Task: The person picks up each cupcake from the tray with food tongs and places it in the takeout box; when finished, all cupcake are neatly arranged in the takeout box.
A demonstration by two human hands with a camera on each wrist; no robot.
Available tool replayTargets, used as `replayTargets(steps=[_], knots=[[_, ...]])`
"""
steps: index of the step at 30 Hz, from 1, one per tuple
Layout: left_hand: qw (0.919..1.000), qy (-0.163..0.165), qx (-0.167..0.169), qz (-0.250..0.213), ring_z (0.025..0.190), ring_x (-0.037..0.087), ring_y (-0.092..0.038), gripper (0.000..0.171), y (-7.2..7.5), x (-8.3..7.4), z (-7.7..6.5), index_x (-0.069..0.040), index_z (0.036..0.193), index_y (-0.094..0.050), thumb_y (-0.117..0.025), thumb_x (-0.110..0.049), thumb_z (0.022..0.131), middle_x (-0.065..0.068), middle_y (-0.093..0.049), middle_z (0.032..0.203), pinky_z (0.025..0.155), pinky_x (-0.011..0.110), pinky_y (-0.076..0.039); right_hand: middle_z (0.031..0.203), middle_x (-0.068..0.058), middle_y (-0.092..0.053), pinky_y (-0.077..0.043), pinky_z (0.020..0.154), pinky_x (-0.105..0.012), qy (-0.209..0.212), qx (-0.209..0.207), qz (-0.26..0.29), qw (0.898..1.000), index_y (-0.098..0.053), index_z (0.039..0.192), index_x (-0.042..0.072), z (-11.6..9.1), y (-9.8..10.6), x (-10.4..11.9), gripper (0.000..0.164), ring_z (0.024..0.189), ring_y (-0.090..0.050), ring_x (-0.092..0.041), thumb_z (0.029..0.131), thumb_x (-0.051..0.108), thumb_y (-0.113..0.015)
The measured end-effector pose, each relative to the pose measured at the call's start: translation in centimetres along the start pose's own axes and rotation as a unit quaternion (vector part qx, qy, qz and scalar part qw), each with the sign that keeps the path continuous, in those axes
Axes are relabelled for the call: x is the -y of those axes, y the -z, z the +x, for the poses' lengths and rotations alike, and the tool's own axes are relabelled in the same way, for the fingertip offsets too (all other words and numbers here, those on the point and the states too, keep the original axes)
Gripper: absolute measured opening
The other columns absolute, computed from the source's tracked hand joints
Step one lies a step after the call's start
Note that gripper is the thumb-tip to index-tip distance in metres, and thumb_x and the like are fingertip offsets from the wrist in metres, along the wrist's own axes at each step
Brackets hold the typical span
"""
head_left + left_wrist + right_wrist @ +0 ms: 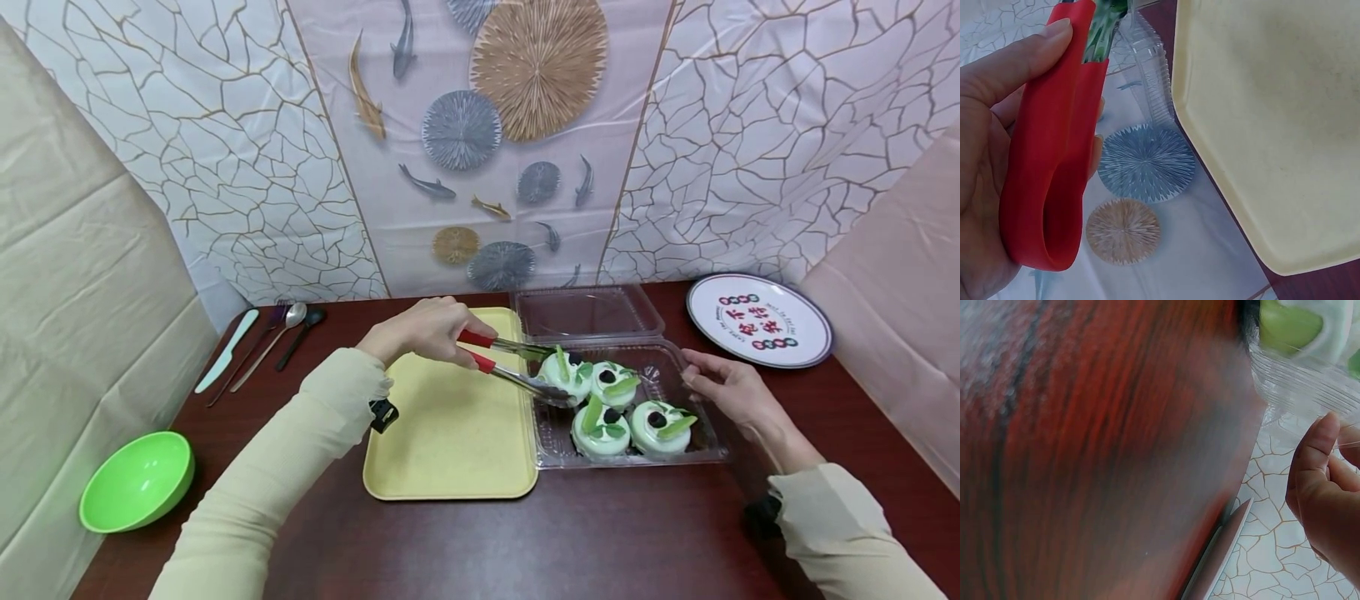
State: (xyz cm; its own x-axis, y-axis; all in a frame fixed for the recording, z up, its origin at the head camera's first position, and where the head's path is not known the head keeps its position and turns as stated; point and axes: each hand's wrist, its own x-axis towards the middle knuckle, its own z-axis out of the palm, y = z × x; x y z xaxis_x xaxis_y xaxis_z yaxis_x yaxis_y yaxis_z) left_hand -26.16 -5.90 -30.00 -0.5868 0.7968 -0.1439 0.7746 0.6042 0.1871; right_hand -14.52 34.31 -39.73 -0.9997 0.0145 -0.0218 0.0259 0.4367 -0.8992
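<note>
My left hand point(435, 329) grips red-handled metal tongs point(517, 377); in the left wrist view the red handle point(1054, 144) lies across the palm. The tongs' tips are at either side of the back-left cake point(564, 377), inside an opened clear plastic box point(547, 454). Beside it sit three more round pale-green cakes point(602, 433), topped with dark berries and green slices. My right hand point(731, 392) pinches the box's right rim between thumb and fingers, as the right wrist view shows at the clear ridged edge point(1310, 387).
A yellow tray point(450, 433) lies left of the box, under my left hand. The box's lid point(588, 312) is folded back toward the wall. A white plate point(759, 321) stands at the back right, a green bowl point(137, 482) at the left. Cutlery point(270, 346) lies at the back left.
</note>
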Motion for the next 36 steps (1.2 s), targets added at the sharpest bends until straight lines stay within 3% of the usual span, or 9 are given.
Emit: replayTargets(steps=[3,6,17,23,32,36], knots=[[1.0,0.001,0.005,0.008,0.066,0.01,-0.042,0.049,0.2,-0.3,0.3,-0.029,0.128,-0.067,-0.076,-0.033,0.08,-0.002,-0.076,0.095,0.062,0.028,-0.035,0.084,0.027,-0.054,-0.052,0.065,-0.015,-0.001,-0.001,0.002,1.0,-0.032,0.142,-0.019,0.0,0.0,0.0,0.054,0.075,-0.057,0.009,0.1,0.008,-0.052],[0.9999,0.002,0.012,0.01,0.068,0.009,-0.046,0.049,0.3,-0.5,0.5,-0.029,0.128,-0.066,-0.076,-0.033,0.08,-0.003,-0.075,0.108,0.063,0.028,-0.037,0.084,0.027,-0.055,-0.052,0.065,-0.015,-0.003,0.003,0.005,1.0,-0.031,0.143,-0.019,0.1,0.0,0.0,0.055,0.075,-0.057,0.008,0.1,0.008,-0.052],[0.9993,-0.003,0.026,0.027,0.067,0.008,-0.045,0.048,0.1,-1.2,1.4,-0.03,0.129,-0.066,-0.075,-0.033,0.081,-0.003,-0.071,0.08,0.061,0.027,-0.037,0.084,0.027,-0.056,-0.052,0.066,-0.015,-0.004,0.006,0.014,1.0,-0.03,0.143,-0.019,0.1,0.0,-0.1,0.055,0.076,-0.056,0.01,0.099,0.006,-0.052],[0.9993,0.0,0.02,0.03,0.069,0.011,-0.049,0.049,0.1,-1.2,1.5,-0.03,0.128,-0.066,-0.076,-0.033,0.081,-0.002,-0.075,0.094,0.061,0.029,-0.038,0.084,0.027,-0.055,-0.051,0.065,-0.015,-0.004,0.004,0.016,1.0,-0.03,0.143,-0.019,0.1,0.0,-0.2,0.055,0.075,-0.056,0.009,0.099,0.006,-0.051],[0.9988,0.01,0.036,0.033,0.101,0.02,-0.061,0.049,0.4,-1.6,1.7,-0.031,0.129,-0.066,-0.075,-0.033,0.081,-0.006,-0.071,0.12,0.079,0.039,-0.048,0.083,0.027,-0.056,-0.051,0.065,-0.015,-0.004,0.004,0.021,1.0,-0.029,0.143,-0.02,0.2,0.1,-0.2,0.055,0.074,-0.057,0.009,0.099,0.005,-0.052],[0.9984,0.015,0.044,0.031,0.094,0.018,-0.058,0.051,0.2,-1.6,1.8,-0.03,0.131,-0.064,-0.076,-0.034,0.081,-0.004,-0.073,0.104,0.077,0.036,-0.046,0.084,0.026,-0.056,-0.051,0.065,-0.014,-0.007,0.005,0.02,1.0,-0.03,0.143,-0.019,0.1,0.1,-0.1,0.055,0.074,-0.057,0.008,0.099,0.006,-0.052]])
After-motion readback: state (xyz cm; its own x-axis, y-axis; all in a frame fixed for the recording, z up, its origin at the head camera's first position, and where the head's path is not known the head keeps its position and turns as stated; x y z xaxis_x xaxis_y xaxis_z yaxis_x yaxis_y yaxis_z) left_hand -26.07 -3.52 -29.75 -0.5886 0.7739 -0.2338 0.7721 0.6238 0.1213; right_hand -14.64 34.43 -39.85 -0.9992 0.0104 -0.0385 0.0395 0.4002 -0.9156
